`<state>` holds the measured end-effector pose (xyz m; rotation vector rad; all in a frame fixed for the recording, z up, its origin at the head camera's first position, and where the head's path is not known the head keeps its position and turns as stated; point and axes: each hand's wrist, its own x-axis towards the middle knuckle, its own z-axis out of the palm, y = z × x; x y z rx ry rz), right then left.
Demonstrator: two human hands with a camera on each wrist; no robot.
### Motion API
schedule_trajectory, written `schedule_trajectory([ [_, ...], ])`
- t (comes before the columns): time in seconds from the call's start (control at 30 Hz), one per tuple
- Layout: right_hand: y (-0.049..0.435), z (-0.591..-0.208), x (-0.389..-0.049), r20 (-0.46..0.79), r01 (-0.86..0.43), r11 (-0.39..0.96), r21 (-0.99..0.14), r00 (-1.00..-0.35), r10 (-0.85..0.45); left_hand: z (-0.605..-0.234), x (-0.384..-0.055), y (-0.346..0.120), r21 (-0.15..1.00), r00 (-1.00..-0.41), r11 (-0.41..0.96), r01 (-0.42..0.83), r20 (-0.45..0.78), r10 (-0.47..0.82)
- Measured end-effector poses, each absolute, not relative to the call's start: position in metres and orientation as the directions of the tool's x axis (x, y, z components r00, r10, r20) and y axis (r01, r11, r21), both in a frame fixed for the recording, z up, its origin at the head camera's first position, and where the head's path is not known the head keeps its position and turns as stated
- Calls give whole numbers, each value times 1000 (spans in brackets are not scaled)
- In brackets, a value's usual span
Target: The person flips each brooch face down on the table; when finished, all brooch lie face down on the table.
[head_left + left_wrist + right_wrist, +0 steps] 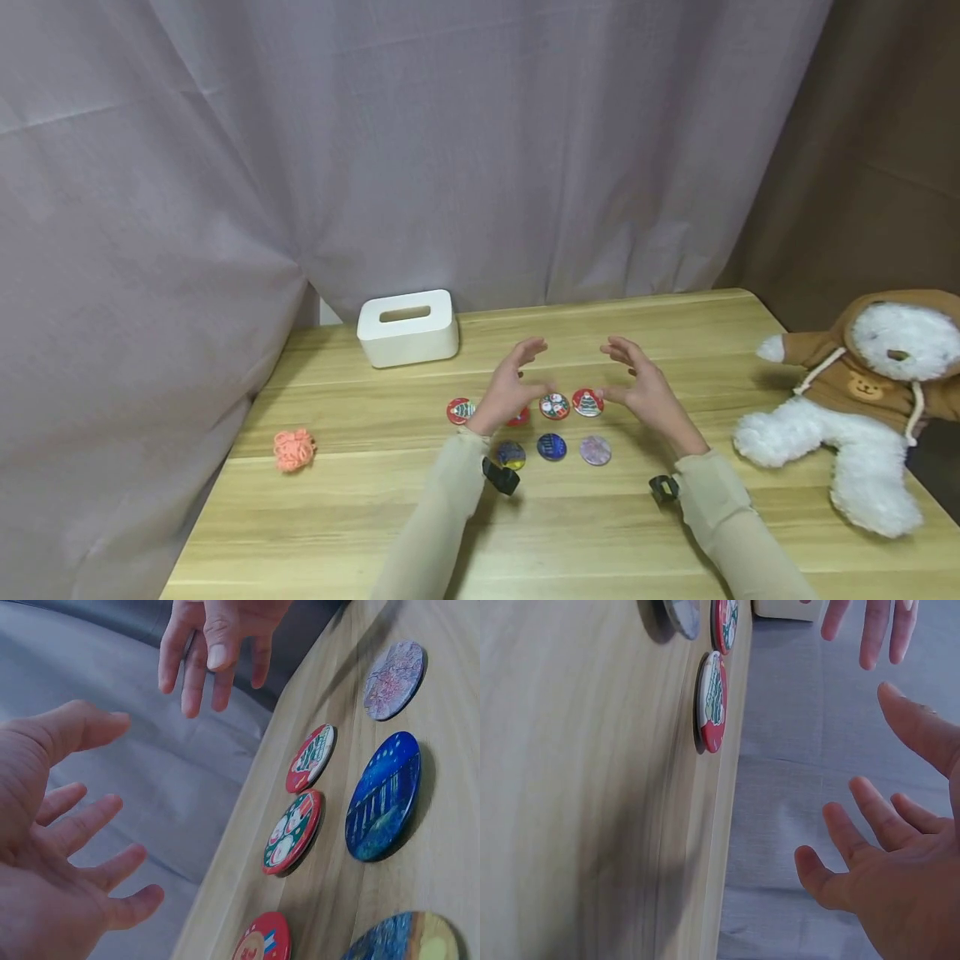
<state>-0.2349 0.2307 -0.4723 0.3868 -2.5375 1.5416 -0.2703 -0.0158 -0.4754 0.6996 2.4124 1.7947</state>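
Between the hands: open air separates the left hand point(512, 387) and right hand point(645, 392), above the red-rimmed green badge point(554, 406).
Red badge point(519, 416): partly covered by the left hand in the head view.
Front row: 3 badges point(552, 447) lie apart, with narrow lanes of wood between.
Left side: wide passage between the badges and the coral flower-shaped piece point(294, 450).
Back left: white tissue box point(412, 348) stands in the way; tabletop point(667, 321) runs free to its right.
Right side: room to pass before the plush bear's legs point(873, 492).
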Motion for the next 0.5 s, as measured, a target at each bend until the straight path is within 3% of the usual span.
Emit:
schedule_trajectory([
  [0.5,233,-481,-242,183,-254,523,-813,-966,-185,-485,-272,8,910,-892,291,296,154,424],
])
